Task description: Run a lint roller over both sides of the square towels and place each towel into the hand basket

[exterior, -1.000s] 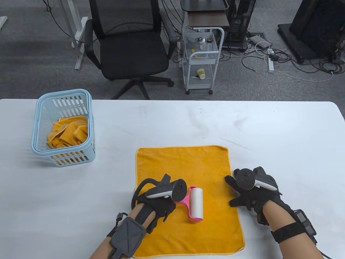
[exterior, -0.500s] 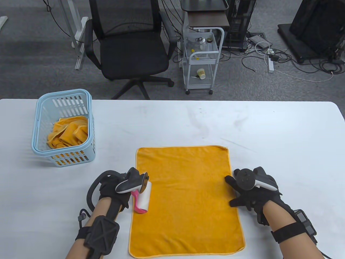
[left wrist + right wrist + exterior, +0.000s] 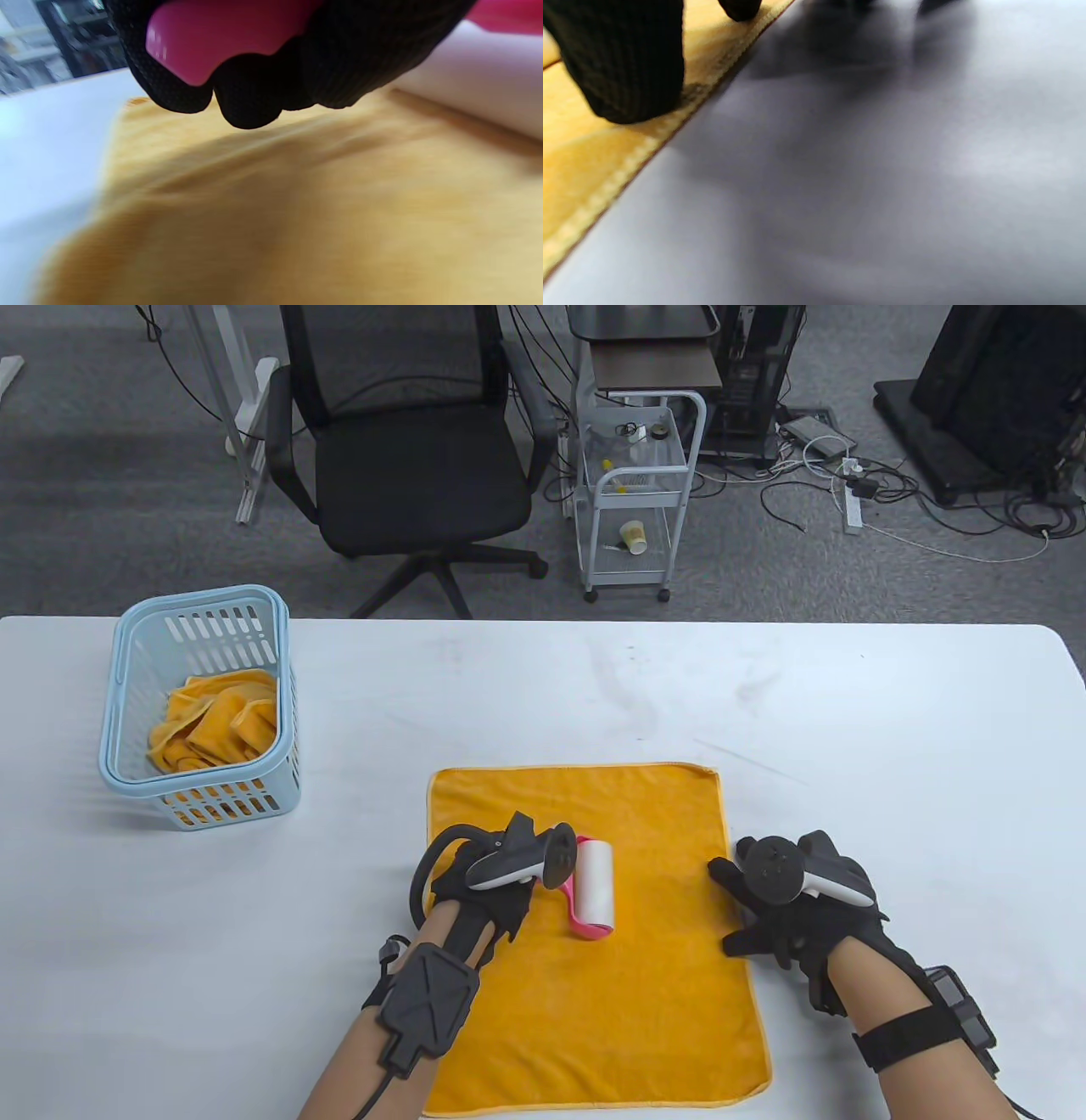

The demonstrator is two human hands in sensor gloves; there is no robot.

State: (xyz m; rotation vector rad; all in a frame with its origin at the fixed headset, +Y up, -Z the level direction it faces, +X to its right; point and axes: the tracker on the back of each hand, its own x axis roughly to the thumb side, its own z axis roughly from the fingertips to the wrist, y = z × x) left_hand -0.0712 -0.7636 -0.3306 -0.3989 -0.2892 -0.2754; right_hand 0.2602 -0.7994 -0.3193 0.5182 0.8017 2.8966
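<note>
Orange square terry towel (image 3: pixel 594 984) is lying flat at the surface's (image 3: pixel 848 712) near edge, about midway along it. Toward the far left corner, a pale blue slotted plastic hand basket (image 3: pixel 136 763) is standing, with crumpled orange towels (image 3: pixel 216 717) lying inside. On the flat towel's right edge, the right hand (image 3: pixel 797 912) is pressing down with fingers spread. Over the towel's left part, the left hand (image 3: pixel 488 886) is gripping the pink handle of a white lint roller (image 3: pixel 592 886), whose roll is touching the cloth.
</note>
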